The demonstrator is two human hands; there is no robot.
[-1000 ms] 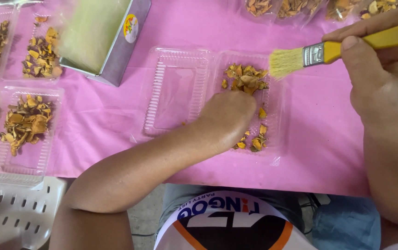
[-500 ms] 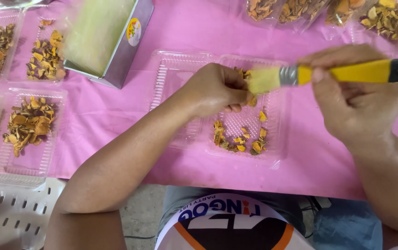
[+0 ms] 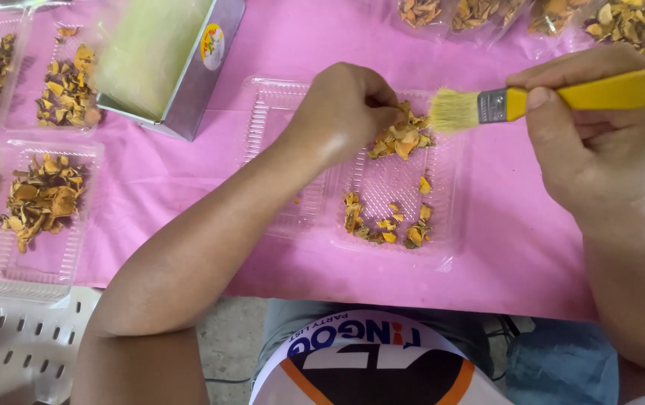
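Note:
An open clear plastic clamshell box (image 3: 277, 120) lies on the pink table cover in front of me. Its right half holds dried orange-yellow pieces (image 3: 401, 139) at the far end and a few more at the near end. My left hand (image 3: 341, 112) pinches the far heap with its fingertips. My right hand (image 3: 600, 142) grips a paintbrush (image 3: 555, 97) with a yellow handle and pale bristles. The bristles point left and hover just to the right of the heap, close to my left fingers.
A metal box (image 3: 180, 90) with a pale green lining stands at the back left. Clear trays of dried pieces (image 3: 41, 199) sit along the left edge, and bags of the same (image 3: 622, 19) lie at the back right. A white plastic chair (image 3: 15, 345) shows below the table.
My left hand moved from the near part of the tray up to the far heap and took hold of pieces. The brush came down and left, then drew slightly back to the right.

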